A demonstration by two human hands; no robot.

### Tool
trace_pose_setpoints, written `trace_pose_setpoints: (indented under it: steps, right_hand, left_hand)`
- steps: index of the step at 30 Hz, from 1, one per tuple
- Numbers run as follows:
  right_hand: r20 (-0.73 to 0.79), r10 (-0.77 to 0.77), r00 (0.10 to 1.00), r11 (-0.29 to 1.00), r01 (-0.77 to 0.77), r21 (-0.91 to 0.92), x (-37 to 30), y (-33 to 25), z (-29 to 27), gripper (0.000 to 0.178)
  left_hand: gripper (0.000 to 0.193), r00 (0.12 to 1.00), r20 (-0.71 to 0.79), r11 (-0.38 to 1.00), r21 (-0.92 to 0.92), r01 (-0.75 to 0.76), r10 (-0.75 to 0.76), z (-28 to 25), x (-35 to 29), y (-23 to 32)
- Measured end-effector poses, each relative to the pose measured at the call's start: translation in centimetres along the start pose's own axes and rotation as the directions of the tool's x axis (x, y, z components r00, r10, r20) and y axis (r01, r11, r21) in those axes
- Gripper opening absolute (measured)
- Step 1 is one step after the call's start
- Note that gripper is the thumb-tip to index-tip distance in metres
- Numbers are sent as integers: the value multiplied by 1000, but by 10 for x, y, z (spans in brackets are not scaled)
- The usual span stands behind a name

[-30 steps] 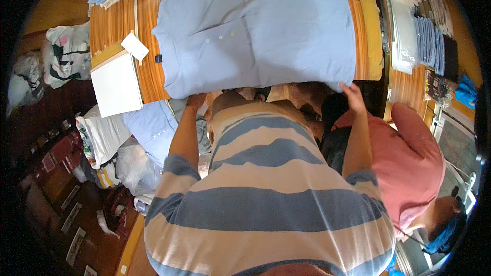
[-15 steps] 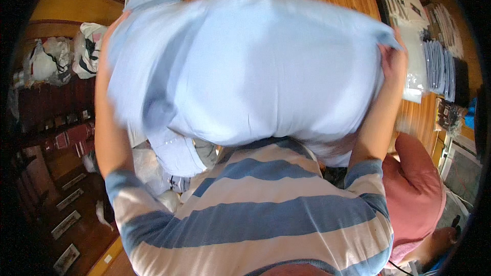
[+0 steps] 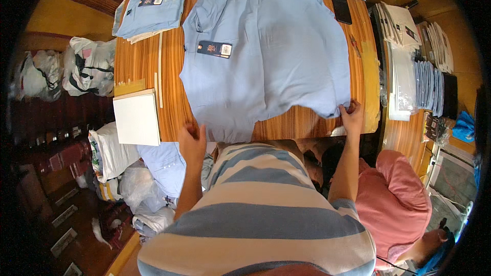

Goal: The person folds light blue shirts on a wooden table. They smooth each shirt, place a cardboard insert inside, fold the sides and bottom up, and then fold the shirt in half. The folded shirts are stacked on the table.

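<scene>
A light blue shirt point(image 3: 302, 46) lies spread over the wooden table, its hem toward me and uneven. A dark tag point(image 3: 215, 48) with a white label rests on its left part. My right hand point(image 3: 352, 117) pinches the shirt's near right corner between thumb and fingers. Close by the shirt's near left edge is my left hand point(image 3: 192, 140), fingers bent and thumb apart, with no cloth visible between them.
Folded shirts point(image 3: 156, 7) sit at the far left, with more stacked along the back. A white board point(image 3: 137, 117) overhangs the left edge. A black phone point(image 3: 341, 6) and small snips point(image 3: 355, 45) lie at right. Someone in a red top point(image 3: 388, 204) is close on my right.
The shirt, held up and blurred between both hands before, is now down on the table. Both hands have come lower and nearer to me, and the left has come away from the cloth.
</scene>
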State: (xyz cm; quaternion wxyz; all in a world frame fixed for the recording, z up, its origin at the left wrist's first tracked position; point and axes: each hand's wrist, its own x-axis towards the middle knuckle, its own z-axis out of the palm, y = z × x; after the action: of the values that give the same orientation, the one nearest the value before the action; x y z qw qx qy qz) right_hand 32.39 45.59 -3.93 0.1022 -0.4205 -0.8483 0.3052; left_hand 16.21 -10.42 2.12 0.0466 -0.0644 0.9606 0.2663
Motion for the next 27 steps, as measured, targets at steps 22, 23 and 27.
trace_pose_setpoints:
  steps: [22, 23, 27]
  right_hand:
    - [-167, 21, 986, 482, 137, 866, 98, -232, -196, 40]
    - [-311, -52, 949, 503, 294, 813, 126, -262, -182, 43]
    - [-346, -258, 902, 651, 427, 627, 265, -302, -195, 56]
  left_hand:
    - [55, 792, -290, 752, -261, -606, 537, -255, 165, 214]
    - [50, 750, -244, 714, -231, -660, 614, -254, 203, 228]
    - [27, 913, -66, 419, -873, -248, 402, -286, 295, 298]
